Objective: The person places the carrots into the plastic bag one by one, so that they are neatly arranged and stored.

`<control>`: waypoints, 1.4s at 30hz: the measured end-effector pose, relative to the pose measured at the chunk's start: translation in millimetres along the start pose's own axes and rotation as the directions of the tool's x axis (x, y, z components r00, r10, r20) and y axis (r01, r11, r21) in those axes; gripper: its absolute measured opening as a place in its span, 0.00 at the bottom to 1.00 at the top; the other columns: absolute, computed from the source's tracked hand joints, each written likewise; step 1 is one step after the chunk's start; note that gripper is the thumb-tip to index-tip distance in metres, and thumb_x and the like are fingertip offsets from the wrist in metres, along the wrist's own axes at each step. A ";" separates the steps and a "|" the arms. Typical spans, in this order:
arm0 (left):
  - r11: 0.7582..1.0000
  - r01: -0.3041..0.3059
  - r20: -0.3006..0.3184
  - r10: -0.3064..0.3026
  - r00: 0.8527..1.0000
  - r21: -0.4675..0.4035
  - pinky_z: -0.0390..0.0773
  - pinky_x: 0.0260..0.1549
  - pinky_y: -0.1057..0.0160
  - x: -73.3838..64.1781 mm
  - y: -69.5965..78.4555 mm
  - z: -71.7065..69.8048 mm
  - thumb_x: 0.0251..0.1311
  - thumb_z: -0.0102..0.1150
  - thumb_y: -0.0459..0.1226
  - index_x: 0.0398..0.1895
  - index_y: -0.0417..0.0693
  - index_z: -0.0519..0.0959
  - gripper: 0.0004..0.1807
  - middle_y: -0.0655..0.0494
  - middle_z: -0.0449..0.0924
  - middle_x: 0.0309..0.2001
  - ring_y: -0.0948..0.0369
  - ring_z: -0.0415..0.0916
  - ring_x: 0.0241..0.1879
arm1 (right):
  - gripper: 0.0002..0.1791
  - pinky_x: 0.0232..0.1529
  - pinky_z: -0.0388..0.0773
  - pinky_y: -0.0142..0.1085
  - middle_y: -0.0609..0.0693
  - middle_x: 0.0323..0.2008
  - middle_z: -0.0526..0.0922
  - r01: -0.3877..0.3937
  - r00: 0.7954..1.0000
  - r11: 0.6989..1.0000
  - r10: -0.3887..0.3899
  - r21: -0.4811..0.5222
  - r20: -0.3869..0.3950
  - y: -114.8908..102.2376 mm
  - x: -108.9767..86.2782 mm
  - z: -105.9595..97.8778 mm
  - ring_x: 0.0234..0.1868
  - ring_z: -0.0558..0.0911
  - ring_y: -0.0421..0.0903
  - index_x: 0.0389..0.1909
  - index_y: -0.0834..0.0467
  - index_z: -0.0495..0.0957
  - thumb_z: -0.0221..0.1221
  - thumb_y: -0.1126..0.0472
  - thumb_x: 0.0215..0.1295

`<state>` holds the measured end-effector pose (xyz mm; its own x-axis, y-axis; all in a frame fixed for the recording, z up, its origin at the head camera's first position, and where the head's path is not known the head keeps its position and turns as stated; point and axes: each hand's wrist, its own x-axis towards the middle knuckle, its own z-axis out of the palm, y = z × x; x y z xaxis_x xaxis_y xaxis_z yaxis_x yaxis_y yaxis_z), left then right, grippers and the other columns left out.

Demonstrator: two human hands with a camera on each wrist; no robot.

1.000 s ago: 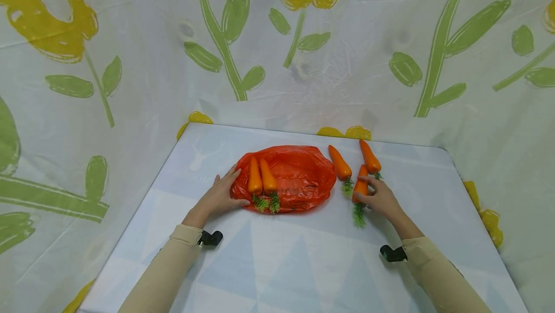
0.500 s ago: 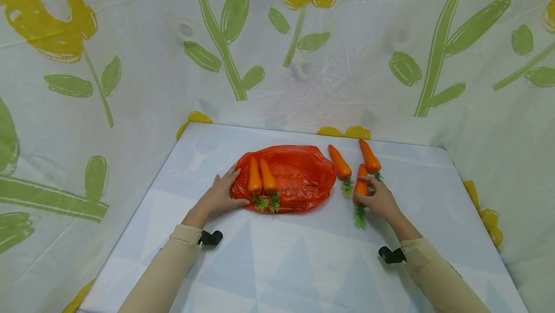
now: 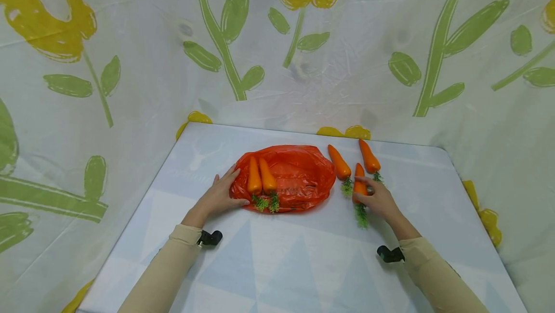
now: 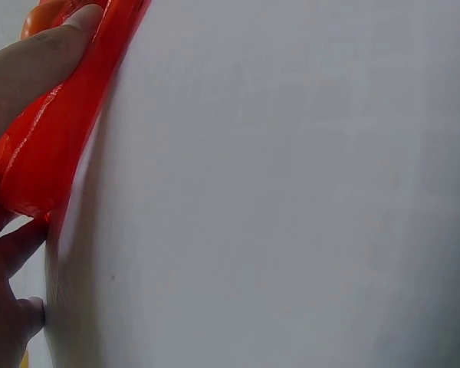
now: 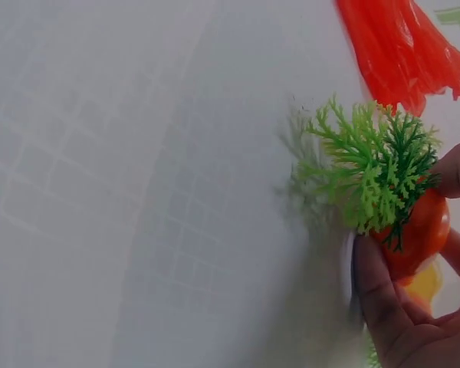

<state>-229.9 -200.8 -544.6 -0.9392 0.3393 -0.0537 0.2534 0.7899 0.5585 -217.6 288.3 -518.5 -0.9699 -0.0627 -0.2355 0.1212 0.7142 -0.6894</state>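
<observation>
My left hand (image 3: 217,196) holds the left side of a crumpled red plastic bag (image 3: 305,173), which lies spread open on the table. In the left wrist view the thumb (image 4: 38,69) presses on the bag's edge while other fingers lie by its far side. Two glossy orange carrots (image 3: 254,178) with green tops rest side by side at the bag's left. To the right of the bag, my right hand (image 3: 378,198) grips another carrot (image 3: 360,189) between thumb and fingers. The right wrist view shows its leafy green top (image 5: 376,169) turned toward the camera.
Two more carrots lie beyond the right hand: one carrot (image 3: 339,161) beside the bag's right rim, one carrot (image 3: 369,156) farther back. The table (image 3: 277,265) has a pale cloth with blue triangles. Behind it hangs a flower-patterned curtain (image 3: 355,62).
The carrot in my right hand has turned slightly, its tip shifting a little left and its green top a little right. The left hand and the bag have stayed put.
</observation>
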 end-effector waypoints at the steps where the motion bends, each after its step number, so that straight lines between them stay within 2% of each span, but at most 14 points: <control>1: 1.000 -0.001 0.000 0.001 1.000 -0.002 0.34 0.76 0.39 -0.1 0.3 -0.1 0.52 0.74 0.59 0.81 0.42 0.53 0.60 0.48 0.42 0.82 0.45 0.49 0.79 | 0.34 0.51 0.81 0.51 0.66 0.68 0.66 -0.001 1.000 1.000 0.001 0.002 -0.005 0.2 -0.1 0.2 0.58 0.73 0.64 0.74 0.56 0.67 0.62 0.49 0.70; 6: 1.000 -0.001 0.002 0.001 1.000 -0.008 0.34 0.76 0.39 -1.1 1.5 -0.1 0.52 0.74 0.58 0.81 0.42 0.53 0.60 0.47 0.42 0.82 0.46 0.48 0.79 | 0.35 0.47 0.81 0.45 0.66 0.66 0.67 -0.009 1.000 1.000 0.010 0.017 -0.025 1.6 -1.7 1.3 0.56 0.74 0.62 0.73 0.56 0.67 0.62 0.48 0.70; 13: 1.000 0.001 0.002 -0.001 1.000 -0.007 0.34 0.76 0.38 -1.2 2.8 -1.5 0.52 0.74 0.59 0.81 0.42 0.53 0.60 0.47 0.42 0.82 0.45 0.48 0.79 | 0.34 0.45 0.81 0.43 0.67 0.65 0.69 0.023 0.998 0.999 -0.022 0.022 -0.051 1.8 -4.1 0.1 0.56 0.75 0.63 0.73 0.57 0.67 0.63 0.50 0.70; 18: 1.000 0.003 0.003 -0.003 1.000 -0.004 0.34 0.76 0.38 -1.2 2.2 -1.4 0.52 0.73 0.59 0.81 0.42 0.53 0.60 0.47 0.42 0.82 0.45 0.48 0.79 | 0.33 0.45 0.82 0.44 0.67 0.65 0.70 0.038 0.998 0.999 -0.036 0.025 -0.058 -0.8 -5.3 -1.0 0.55 0.76 0.63 0.73 0.57 0.67 0.62 0.51 0.70; 27: 1.000 0.005 0.008 -0.005 1.000 0.007 0.35 0.75 0.37 -0.7 3.6 -1.8 0.52 0.74 0.59 0.81 0.41 0.53 0.60 0.46 0.42 0.82 0.44 0.48 0.78 | 0.33 0.50 0.81 0.49 0.66 0.66 0.68 0.011 0.999 0.999 -0.010 0.033 -0.048 -7.0 -8.1 -5.7 0.56 0.75 0.62 0.74 0.55 0.66 0.61 0.51 0.71; 42: 1.000 0.005 0.003 -0.005 1.000 0.002 0.35 0.76 0.38 -0.9 3.3 -1.3 0.52 0.74 0.58 0.81 0.41 0.53 0.60 0.45 0.42 0.82 0.45 0.49 0.78 | 0.33 0.47 0.81 0.46 0.65 0.66 0.68 0.038 0.998 0.998 -0.035 0.042 -0.057 -6.3 -6.6 -5.5 0.56 0.75 0.62 0.74 0.54 0.66 0.61 0.52 0.71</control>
<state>-228.5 -199.2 -541.7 -0.9398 0.3367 -0.0593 0.2488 0.7926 0.5567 -213.2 288.1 -508.8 -0.9840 -0.0477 -0.1714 0.0934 0.6816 -0.7257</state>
